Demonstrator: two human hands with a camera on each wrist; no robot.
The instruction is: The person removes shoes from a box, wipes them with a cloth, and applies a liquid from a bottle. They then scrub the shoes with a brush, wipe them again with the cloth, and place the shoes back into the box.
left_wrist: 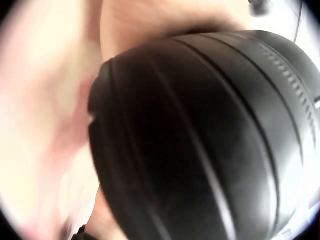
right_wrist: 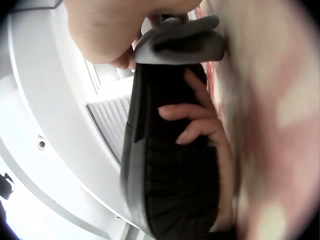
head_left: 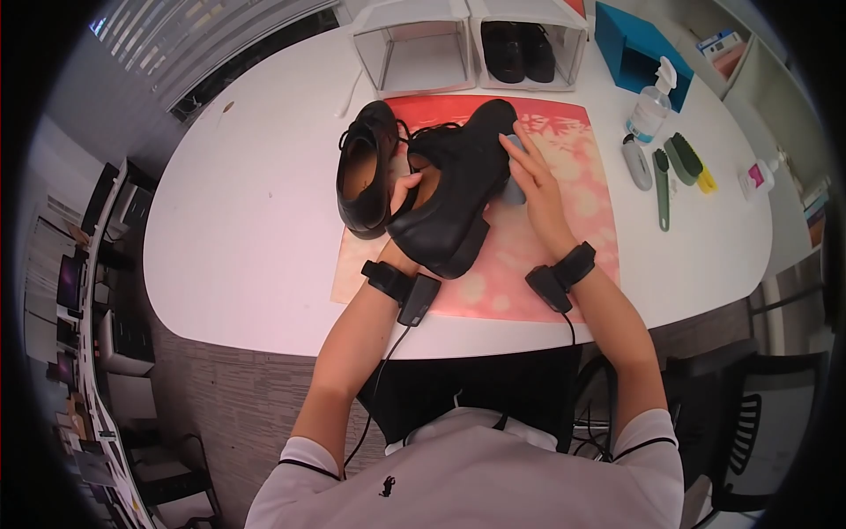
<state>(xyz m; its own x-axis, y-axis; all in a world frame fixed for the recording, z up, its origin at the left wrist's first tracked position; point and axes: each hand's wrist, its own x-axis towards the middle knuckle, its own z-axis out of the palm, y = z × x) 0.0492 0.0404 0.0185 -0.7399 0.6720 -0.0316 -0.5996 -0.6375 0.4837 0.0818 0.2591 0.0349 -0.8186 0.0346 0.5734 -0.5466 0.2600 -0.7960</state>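
Observation:
My left hand (head_left: 404,190) grips a black lace-up shoe (head_left: 463,204), thumb at its opening. In the right wrist view the fingers of that left hand (right_wrist: 202,117) wrap under the sole. The shoe is tilted, its toe pointing away from me, and its rounded black back (left_wrist: 200,135) fills much of the left wrist view. At the toe's right side, my right hand (head_left: 544,196) holds a folded grey cloth (right_wrist: 180,45) against the shoe. The other black shoe (head_left: 363,176) of similar look stands upright to the left, tan insole showing.
Beneath lies a red and pink patterned mat (head_left: 538,291) on a white table (head_left: 238,220). Two clear-fronted boxes stand behind, one box (head_left: 529,11) with black shoes inside. To the right are a spray bottle (head_left: 650,113), several brushes, including a green brush (head_left: 663,189), and a small bottle (head_left: 756,179).

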